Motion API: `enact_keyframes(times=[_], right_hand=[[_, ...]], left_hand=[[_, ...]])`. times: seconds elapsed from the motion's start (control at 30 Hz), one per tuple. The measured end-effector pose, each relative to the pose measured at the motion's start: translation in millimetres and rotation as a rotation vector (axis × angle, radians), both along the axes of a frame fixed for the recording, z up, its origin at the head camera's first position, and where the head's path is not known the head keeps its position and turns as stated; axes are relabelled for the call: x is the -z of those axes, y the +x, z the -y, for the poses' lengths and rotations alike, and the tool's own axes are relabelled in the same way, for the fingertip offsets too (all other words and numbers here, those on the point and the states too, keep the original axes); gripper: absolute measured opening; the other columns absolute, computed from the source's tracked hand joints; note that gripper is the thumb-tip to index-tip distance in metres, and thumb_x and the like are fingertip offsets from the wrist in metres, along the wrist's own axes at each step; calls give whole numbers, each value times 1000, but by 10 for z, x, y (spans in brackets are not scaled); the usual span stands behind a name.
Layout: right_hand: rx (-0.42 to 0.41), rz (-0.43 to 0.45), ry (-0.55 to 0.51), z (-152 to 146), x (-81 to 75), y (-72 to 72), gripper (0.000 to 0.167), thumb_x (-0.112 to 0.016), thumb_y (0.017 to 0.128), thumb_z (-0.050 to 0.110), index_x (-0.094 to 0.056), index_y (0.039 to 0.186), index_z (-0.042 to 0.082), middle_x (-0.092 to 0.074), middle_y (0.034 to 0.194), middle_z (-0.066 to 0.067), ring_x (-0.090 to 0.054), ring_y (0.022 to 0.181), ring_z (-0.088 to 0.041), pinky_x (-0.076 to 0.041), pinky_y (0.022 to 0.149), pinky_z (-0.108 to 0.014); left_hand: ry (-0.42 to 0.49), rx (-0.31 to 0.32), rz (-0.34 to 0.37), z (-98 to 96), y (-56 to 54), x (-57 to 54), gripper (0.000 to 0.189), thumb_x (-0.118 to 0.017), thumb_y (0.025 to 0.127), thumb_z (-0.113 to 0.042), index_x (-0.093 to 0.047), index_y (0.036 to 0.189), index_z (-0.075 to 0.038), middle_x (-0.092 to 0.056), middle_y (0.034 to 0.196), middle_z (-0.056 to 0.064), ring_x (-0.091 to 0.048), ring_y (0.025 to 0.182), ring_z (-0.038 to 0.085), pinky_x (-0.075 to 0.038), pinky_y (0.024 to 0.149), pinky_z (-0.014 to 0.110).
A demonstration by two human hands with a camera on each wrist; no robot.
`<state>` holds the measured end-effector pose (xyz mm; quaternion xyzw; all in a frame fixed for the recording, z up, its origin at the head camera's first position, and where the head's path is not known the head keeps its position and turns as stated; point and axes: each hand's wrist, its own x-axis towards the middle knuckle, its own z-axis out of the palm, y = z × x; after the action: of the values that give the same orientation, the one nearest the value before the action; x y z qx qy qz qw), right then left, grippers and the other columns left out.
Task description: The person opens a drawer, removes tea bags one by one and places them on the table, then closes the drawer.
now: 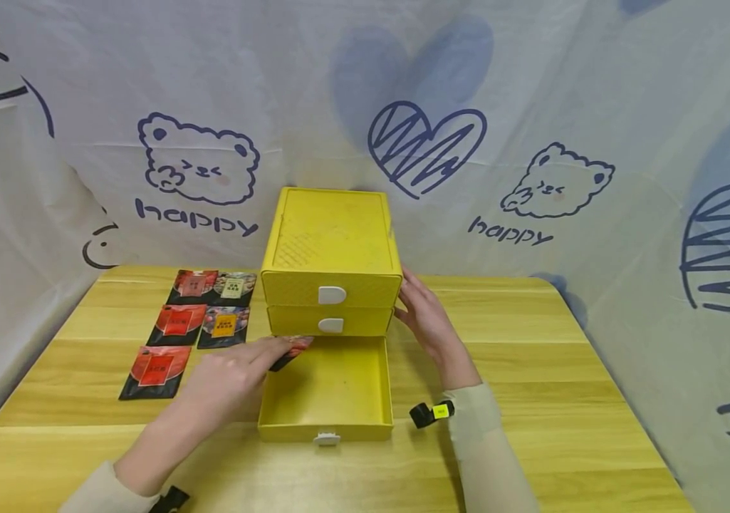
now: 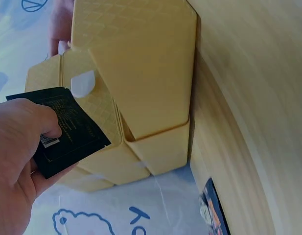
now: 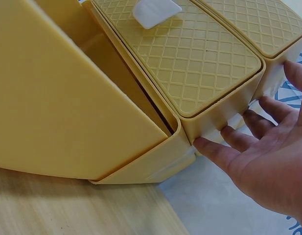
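A yellow three-tier drawer unit (image 1: 332, 231) stands on the table, its bottom drawer (image 1: 329, 388) pulled out and the two above it closed. My left hand (image 1: 233, 370) pinches a small flat packet (image 2: 67, 129) between thumb and fingers, over the left edge of the pulled-out drawer. The packet's black printed back with a barcode shows in the left wrist view; a bit of its red front appears in the head view. With fingers extended, my right hand (image 3: 268, 147) touches the unit's right side by its fingertips.
Left of the unit several packets lie in two columns, among them a red one (image 1: 156, 370) at the front and one with an orange label (image 1: 223, 326). A white cloth (image 1: 313, 92) with drawings hangs behind the wooden table (image 1: 531, 370).
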<state>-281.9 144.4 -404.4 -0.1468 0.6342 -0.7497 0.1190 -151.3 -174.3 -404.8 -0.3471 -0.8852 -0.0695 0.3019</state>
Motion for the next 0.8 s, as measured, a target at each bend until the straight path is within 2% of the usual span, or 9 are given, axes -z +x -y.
enact_keyframes(times=[0.07, 0.17, 0.3, 0.37, 0.5, 0.6, 0.67, 0.8], right_hand=[[2, 2, 1, 1, 1, 2, 57, -40, 112, 25, -25, 166, 13, -25, 171, -7, -23, 157, -27, -25, 125, -58], [3, 3, 6, -1, 4, 2, 57, -40, 112, 26, -26, 166, 13, -26, 171, -7, -24, 157, -27, -26, 124, -58], [10, 6, 13, -5, 5, -5, 57, -40, 112, 26, -26, 166, 14, -26, 171, -6, -23, 157, -27, -25, 125, -58], [14, 7, 12, -5, 4, -7, 57, -40, 112, 26, -25, 166, 13, -25, 171, -7, -24, 157, -27, -25, 125, -58], [14, 7, 5, -3, 5, -11, 57, -40, 112, 25, -26, 166, 13, -26, 171, -7, -24, 157, -27, -26, 124, -58], [8, 3, 6, -3, 7, -17, 57, -40, 112, 26, -26, 166, 13, -26, 171, -7, -24, 157, -27, -26, 124, -58], [7, 3, 6, -4, 8, -18, 57, -41, 112, 26, -26, 166, 14, -26, 171, -6, -24, 157, -27, -26, 124, -58], [3, 2, 2, -3, 8, -17, 57, -40, 112, 25, -26, 166, 14, -25, 171, -7, -23, 157, -27, -26, 124, -58]], left_hand=[[8, -8, -17, 47, 18, -7, 58, -77, 79, 11, -66, 133, -5, -75, 122, 12, -76, 97, 29, -64, 69, 40], [28, -23, -53, 116, 41, -18, 57, -72, 82, 10, -64, 136, -7, -74, 124, 12, -77, 94, 31, -61, 57, 37], [64, -31, -105, 207, 44, -27, 53, -64, 86, 9, -65, 137, -7, -74, 123, 13, -77, 94, 33, -58, 49, 37], [75, -38, -119, 259, 41, -27, 51, -61, 87, 9, -65, 136, -6, -75, 121, 15, -77, 93, 34, -58, 50, 38], [76, -71, -101, 370, 42, -22, 59, -62, 82, 11, -64, 139, -8, -75, 120, 14, -77, 90, 34, -48, 39, 30], [70, -103, -66, 443, 37, -3, 64, -63, 81, 10, -64, 141, -13, -75, 121, 12, -77, 86, 33, -39, 35, 26], [66, -121, -60, 481, 33, 14, 62, -63, 81, 10, -65, 139, -13, -76, 119, 13, -77, 84, 34, -38, 35, 26], [52, -155, -33, 540, 26, 48, 64, -65, 79, 10, -65, 139, -14, -76, 118, 14, -71, 64, 27, -33, 34, 24]])
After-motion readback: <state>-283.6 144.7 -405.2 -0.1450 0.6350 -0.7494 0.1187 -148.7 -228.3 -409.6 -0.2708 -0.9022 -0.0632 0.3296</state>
